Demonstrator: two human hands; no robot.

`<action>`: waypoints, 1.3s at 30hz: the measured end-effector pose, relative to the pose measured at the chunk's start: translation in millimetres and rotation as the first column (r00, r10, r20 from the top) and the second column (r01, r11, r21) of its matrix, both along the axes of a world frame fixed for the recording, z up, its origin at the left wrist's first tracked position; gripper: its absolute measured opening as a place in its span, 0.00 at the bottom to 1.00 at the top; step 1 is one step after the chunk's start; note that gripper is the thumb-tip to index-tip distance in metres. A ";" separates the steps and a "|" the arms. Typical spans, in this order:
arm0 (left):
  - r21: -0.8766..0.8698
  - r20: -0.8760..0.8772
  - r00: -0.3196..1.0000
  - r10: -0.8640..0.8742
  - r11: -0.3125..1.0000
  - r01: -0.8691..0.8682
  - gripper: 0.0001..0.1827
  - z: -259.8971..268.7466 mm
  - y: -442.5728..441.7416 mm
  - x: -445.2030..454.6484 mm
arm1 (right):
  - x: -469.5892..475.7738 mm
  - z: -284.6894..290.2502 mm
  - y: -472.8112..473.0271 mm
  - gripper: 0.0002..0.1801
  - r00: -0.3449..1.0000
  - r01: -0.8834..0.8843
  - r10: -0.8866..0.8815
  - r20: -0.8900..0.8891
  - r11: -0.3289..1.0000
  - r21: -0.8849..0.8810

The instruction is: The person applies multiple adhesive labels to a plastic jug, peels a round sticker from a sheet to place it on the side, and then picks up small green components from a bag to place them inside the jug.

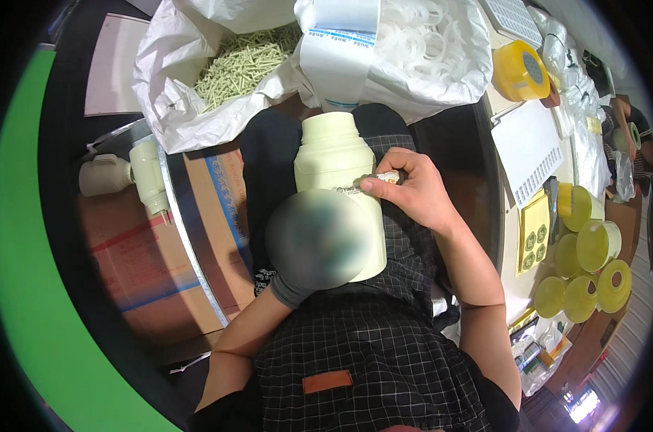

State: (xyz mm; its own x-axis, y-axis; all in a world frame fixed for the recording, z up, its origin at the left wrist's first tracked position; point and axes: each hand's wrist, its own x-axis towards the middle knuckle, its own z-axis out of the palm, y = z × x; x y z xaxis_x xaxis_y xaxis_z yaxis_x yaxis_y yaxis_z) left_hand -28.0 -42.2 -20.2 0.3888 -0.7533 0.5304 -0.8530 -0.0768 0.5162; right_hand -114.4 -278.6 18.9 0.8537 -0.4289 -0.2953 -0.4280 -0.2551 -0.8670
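A pale yellow-green plastic vacuum flask (pixel 334 162) lies on my lap against the dark checked apron, its neck pointing away from me. My left hand (pixel 321 240) wears a grey knitted glove and lies over the lower left of the flask; a blur covers it, so its fingers are hidden. At the flask's right side is my bare right hand (pixel 407 186), pinching a small crumpled whitish and brown piece (pixel 388 177) between thumb and fingers. The thumb tip rests beside dark printing on the flask wall.
White sacks hold pale green plastic pieces (pixel 245 65) and translucent rings (pixel 421 40). On the right table are a yellow tape roll (pixel 520 70), paper sheets (pixel 526 146) and several yellow-green cups (pixel 599 245). Left are cartons (pixel 148 275) and flasks (pixel 148 173). Another person (pixel 628 129) sits far right.
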 end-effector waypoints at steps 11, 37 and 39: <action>0.034 0.037 0.997 -0.072 0.997 0.071 0.21 -7.3 7.5 2.8 | 5.8 -1.9 -4.4 0.24 0.999 -0.009 0.010 -0.031 1.000 0.006; 0.249 -0.841 0.539 -0.041 0.855 0.455 0.20 32.3 -79.9 162.3 | -28.8 -2.7 71.2 0.25 0.911 0.074 -0.126 0.392 0.987 0.146; 0.098 -0.943 0.322 -0.081 0.858 0.504 0.25 16.3 -75.9 174.5 | -49.9 3.8 68.3 0.19 0.801 -0.191 -0.223 0.556 0.784 0.590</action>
